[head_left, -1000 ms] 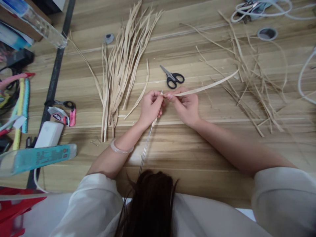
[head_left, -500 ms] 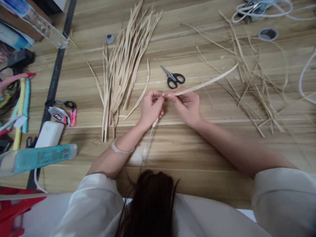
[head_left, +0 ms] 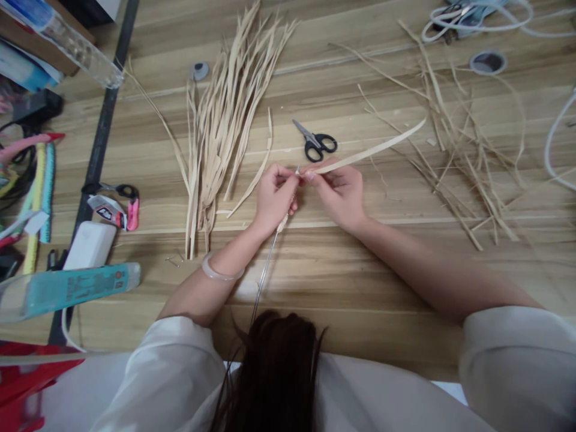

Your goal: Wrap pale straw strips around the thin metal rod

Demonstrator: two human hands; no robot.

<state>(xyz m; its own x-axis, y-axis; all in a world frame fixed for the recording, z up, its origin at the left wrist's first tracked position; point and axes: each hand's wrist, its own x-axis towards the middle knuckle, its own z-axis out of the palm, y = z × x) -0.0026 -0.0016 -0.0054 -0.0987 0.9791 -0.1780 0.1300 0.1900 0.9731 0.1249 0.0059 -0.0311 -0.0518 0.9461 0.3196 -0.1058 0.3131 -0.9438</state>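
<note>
Cream on the strip (head_left: 375, 150); straw-beige across the fibre bundle (head_left: 231, 108); light-brown, streaky wood grain over the worktop (head_left: 360, 276); black and silver on the scissors (head_left: 317, 142); off-white on the sleeves (head_left: 513, 354).

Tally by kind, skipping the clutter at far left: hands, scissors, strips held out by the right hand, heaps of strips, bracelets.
Hands: 2 (left hand, right hand)
Scissors: 1 black-handled pair
Held strips: 1 pale strip
Strip heaps: 2 (left bundle, right pile)
Bracelets: 1 pale bracelet
Total: 7
</note>
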